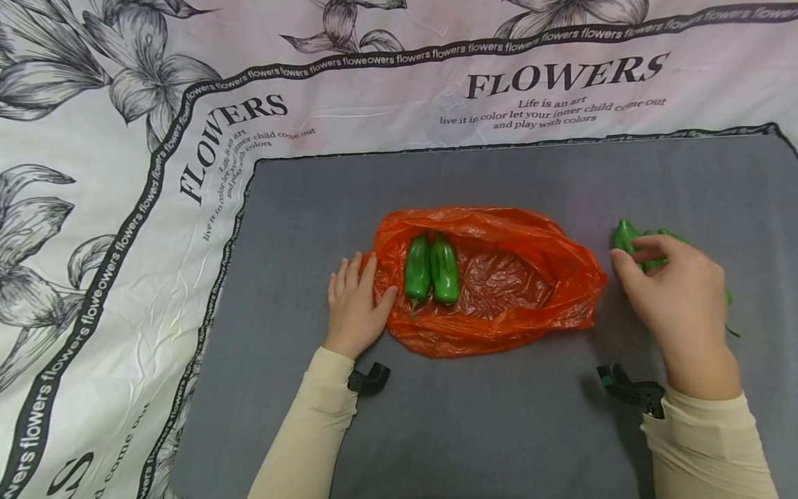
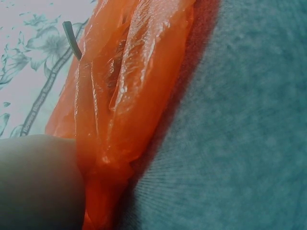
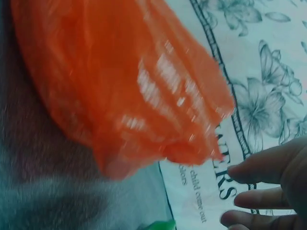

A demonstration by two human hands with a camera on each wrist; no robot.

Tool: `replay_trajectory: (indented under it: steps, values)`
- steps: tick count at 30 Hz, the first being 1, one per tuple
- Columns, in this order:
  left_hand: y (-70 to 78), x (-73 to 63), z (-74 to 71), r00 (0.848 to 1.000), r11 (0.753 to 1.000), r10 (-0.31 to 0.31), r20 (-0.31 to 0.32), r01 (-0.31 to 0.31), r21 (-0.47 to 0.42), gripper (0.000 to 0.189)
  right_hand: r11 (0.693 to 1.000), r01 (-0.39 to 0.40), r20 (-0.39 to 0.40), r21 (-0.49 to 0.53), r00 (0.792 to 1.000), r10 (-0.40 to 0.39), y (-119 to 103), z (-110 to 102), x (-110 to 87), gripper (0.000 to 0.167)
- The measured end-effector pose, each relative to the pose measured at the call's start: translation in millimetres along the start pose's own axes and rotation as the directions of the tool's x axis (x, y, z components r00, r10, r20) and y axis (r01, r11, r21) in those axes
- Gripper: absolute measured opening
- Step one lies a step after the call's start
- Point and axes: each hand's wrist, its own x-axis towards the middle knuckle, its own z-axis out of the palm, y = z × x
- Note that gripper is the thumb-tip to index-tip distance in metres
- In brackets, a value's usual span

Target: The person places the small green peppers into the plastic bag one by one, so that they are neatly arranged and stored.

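an orange-red plastic bag lies on the grey worktop, its mouth spread wide and facing up. two green peppers lie inside, side by side at the bag's left end. the person's left hand rests against that end, its fingers nearly straight and the thumb apart, touching the plastic. the right hand is just beyond the bag's right end, above a group of loose peppers; thumb and fingers are bent with a gap between them, and nothing shows in their hold. that hand partly hides the group, so its number cannot be told. both arms wear cream sleeves, with a black mount at each wrist. a white cloth printed with flowers and lettering borders the worktop.
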Motion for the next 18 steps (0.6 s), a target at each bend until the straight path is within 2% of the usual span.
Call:
replay_trajectory:
  steps: [6, 18]
  values:
    - [0.4, 0.1, -0.2, 1.000, 1.000, 0.004, -0.003, -0.004, 0.001, 0.072, 0.997, -0.011, -0.031, -0.074, 0.999, 0.009, 12.0, 3.3, 4.7, 0.048]
    - [0.9, 0.5, -0.4, 1.000, 1.000, -0.001, 0.008, 0.001, 0.007, 0.071, 0.981, -0.119, -0.030, -0.156, 0.993, 0.116, 29.7, 2.6, 9.8, 0.055]
